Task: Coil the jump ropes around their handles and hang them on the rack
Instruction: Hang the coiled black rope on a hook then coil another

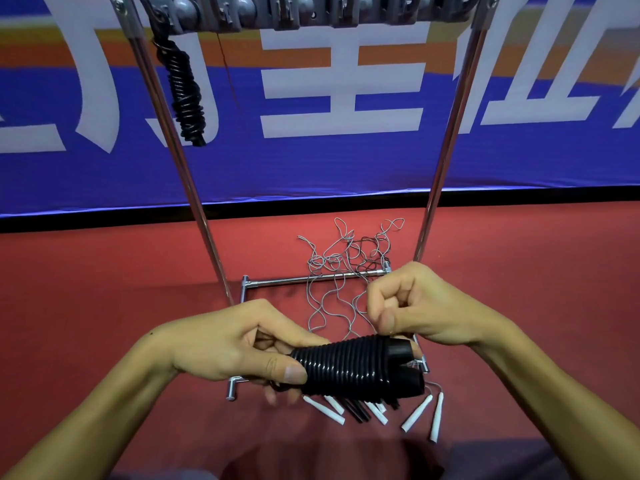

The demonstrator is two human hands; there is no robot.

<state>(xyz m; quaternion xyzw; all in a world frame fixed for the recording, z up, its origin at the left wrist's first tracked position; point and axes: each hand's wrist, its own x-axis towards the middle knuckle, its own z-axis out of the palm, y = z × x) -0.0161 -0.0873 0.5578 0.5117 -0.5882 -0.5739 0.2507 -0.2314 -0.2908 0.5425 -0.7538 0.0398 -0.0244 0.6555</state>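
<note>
My left hand (242, 348) grips the left end of a black jump rope bundle (353, 370), its cord wound in tight coils around the paired handles. My right hand (412, 306) is curled just above the bundle's right end, fingertips pinched at the last coil; the cord between them is too thin to make out. A coiled black rope (183, 88) hangs from a hook at the left of the rack's top bar (311, 12). Loose grey and black ropes (343, 268) lie tangled on the floor inside the rack's base, their white handles (415, 414) and black handles (356, 412) below my hands.
The rack's two chrome uprights (194, 202) (440, 188) rise on either side of my hands, joined by a floor crossbar (311, 278). Several grey hooks line the top bar. A blue banner (346, 161) stands behind, over red carpet (104, 289).
</note>
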